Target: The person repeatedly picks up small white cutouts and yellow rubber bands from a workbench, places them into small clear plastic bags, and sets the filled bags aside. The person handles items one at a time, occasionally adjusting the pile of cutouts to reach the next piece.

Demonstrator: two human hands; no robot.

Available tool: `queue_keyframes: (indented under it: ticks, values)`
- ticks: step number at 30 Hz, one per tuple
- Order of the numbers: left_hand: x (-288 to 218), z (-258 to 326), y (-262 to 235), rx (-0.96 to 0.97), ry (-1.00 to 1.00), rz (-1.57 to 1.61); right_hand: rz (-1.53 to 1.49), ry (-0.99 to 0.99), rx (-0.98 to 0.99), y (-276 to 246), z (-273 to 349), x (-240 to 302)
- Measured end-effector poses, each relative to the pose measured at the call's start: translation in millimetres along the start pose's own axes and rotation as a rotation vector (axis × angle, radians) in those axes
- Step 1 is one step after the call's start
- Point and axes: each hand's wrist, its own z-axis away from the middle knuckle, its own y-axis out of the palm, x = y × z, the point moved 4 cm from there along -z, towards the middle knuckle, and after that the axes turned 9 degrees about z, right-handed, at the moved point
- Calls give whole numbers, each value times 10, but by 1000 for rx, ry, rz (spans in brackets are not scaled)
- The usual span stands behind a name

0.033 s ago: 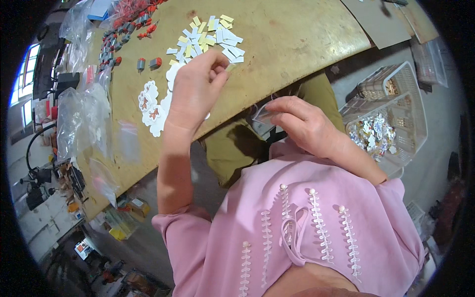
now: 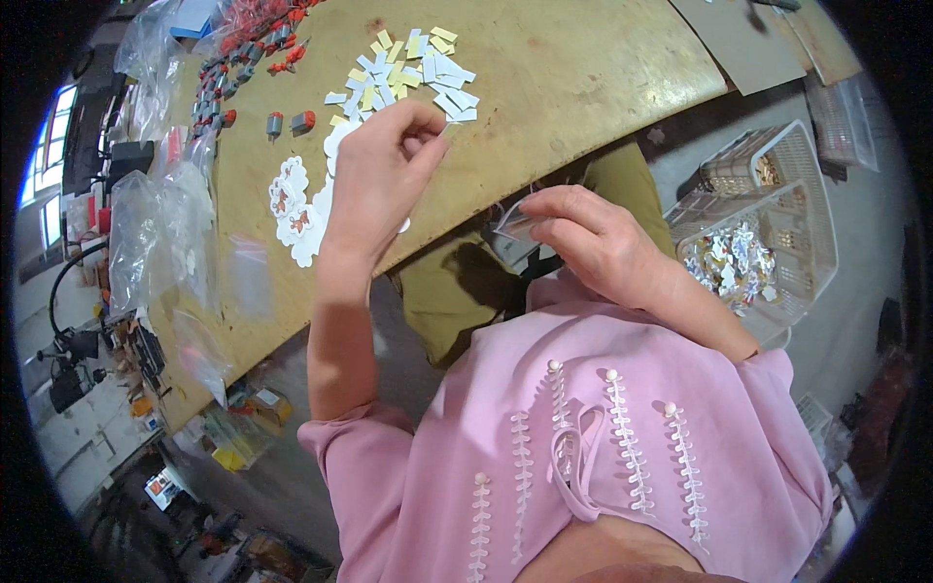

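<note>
My left hand [image 2: 389, 185] hovers over the table beside the heap, its fingers curled and thumb pressed against them; whatever they may grip is hidden. Just beyond it lies a heap of small white and yellow rectangular tabs [image 2: 447, 70]. White scallop-edged cutouts [image 2: 309, 250], some with a brown printed figure, lie left of that hand and partly under it. Below the table's edge, over my lap, my right hand [image 2: 607, 238] pinches a small clear plastic bag [image 2: 512, 223] between thumb and fingers.
Small grey-and-red motor-like parts [image 2: 303, 121] are scattered at the far left of the yellowish table [image 2: 583, 68]. Clear plastic bags [image 2: 160, 243] line its left side. A white basket [image 2: 821, 262] with colourful pieces stands on the floor to the right. Cardboard [image 2: 743, 49] rests at the far right.
</note>
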Motion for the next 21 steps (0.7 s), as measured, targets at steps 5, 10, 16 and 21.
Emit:
queue_keyframes:
  ticks: [5,10,16,21]
  values:
    - [-272,553,133,72,-53,185,18,-10,-71,-9,-43,58]
    - [-413,838,321,-53,388,-161,20,-46,-74,20,-120,157]
    - [-312,942,253,-79,267,-60,25,-39,-33,75,-87,187]
    - [-224,1024,249,-28,385,-109,20,-54,15,56,-130,223]
